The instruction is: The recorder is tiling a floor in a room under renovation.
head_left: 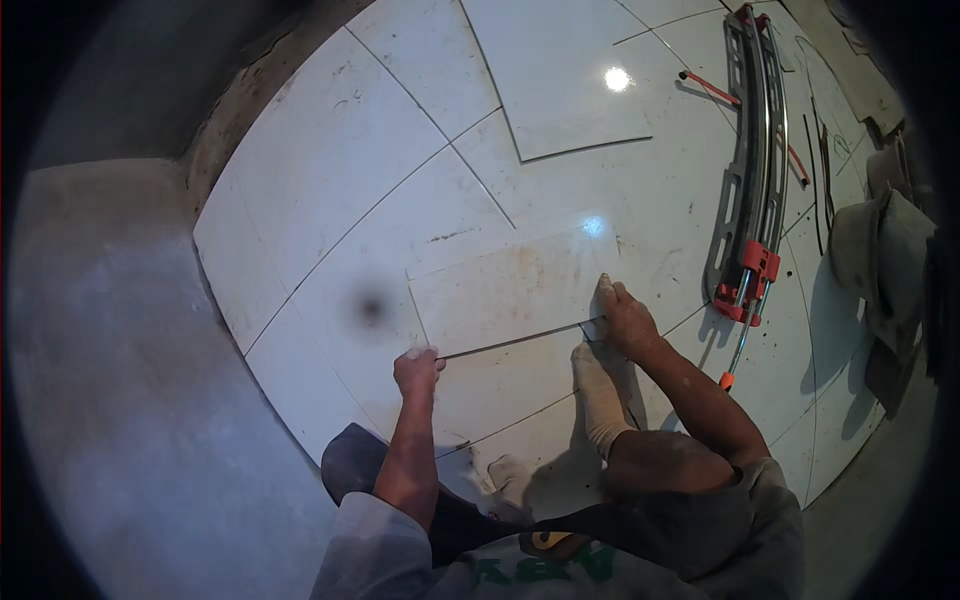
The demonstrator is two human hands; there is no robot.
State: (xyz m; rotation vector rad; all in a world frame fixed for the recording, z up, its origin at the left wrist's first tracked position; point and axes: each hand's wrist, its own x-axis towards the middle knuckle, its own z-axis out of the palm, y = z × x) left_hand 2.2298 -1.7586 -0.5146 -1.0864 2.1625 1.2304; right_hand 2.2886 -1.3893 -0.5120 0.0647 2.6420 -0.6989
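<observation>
A rectangular piece of off-white tile (520,285) with brownish smudges is held level above the tiled floor, its near edge toward me. My left hand (418,372) grips its near left corner, fingers closed around the edge. At the near right corner my right hand (625,318) is closed on the same piece, with the thumb lying on top. The fingers under the tile are hidden. How far the far edge stands off the floor I cannot tell.
A manual tile cutter (750,180) with red parts lies at the right. Beyond it are buckets (880,245) and thin dark rods (822,175). A larger loose tile (570,90) rests at the far side. A grey wall (130,350) borders the left. My foot (597,395) is near my right hand.
</observation>
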